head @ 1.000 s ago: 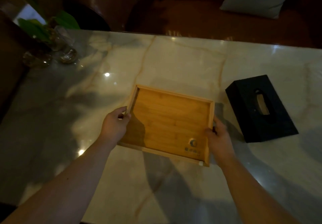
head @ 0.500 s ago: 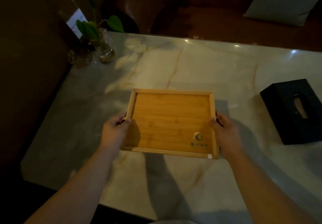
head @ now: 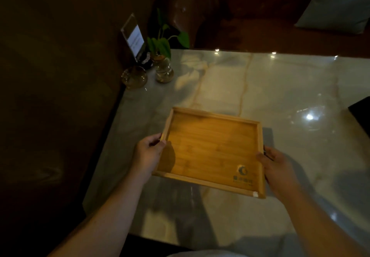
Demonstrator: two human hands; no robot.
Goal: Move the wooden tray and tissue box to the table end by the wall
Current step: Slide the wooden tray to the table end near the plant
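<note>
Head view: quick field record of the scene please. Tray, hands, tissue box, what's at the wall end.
tray: wooden tray, empty, logo in near right corner
left hand: left hand in a grip on the tray's left rim
right hand: right hand in a grip on the tray's right rim
tissue box: black tissue box, cut off at the frame's right edge, on the marble table, untouched
wall end: glass vase with a plant, round glass vase, acrylic sign holder
tray contact with table: cannot tell
</note>
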